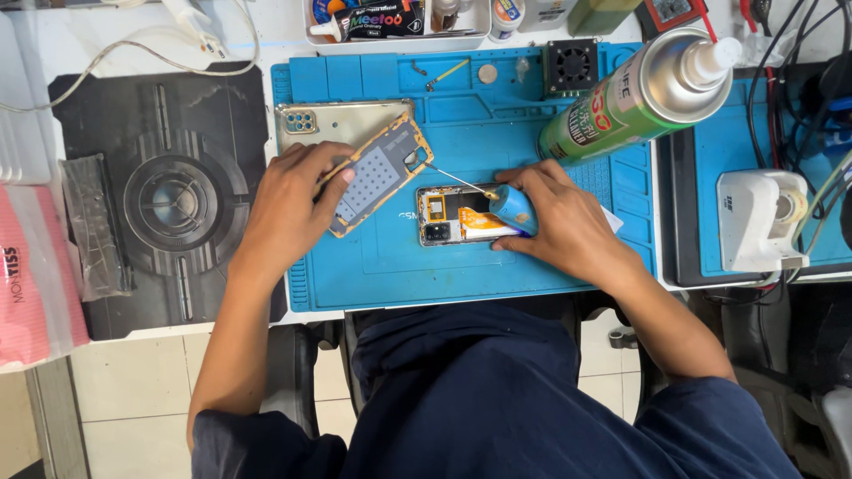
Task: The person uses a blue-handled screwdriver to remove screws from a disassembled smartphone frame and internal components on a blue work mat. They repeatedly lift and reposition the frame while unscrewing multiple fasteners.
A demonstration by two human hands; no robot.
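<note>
**Opened phone on the blue mat, both hands at work**

Nearest the camera: the person's dark blue clothing (pixel 497 399) fills the lower frame, both forearms reaching up onto the bench.

Right hand (pixel 568 222) closed around a blue-handled screwdriver (pixel 513 208); its thin shaft runs up and left, the tip ending near the edge of the plate held by the other hand. The hand rests on the right part of an opened phone (pixel 457 215), which lies flat on the blue work mat (pixel 497 124), back off, with a black camera block and orange flex parts showing inside.

Left hand (pixel 288 208) grips a grey inner phone plate (pixel 377 173) with an orange-yellow rim, fingers curled over its left end. The plate sits tilted, just left of and above the opened phone, overlapping the lower edge of a pale gold back cover (pixel 342 120) lying on the mat.

Left of the mat: a black patterned pad (pixel 169 195), then a pink packet (pixel 35 284) at the frame edge.

Farther: green spray can (pixel 639 93) leaning over the mat's right upper corner; small black fan (pixel 571 65) beside it; white tape dispenser (pixel 763 217) on the right; white tray of tubes (pixel 399 22) at the top edge.
</note>
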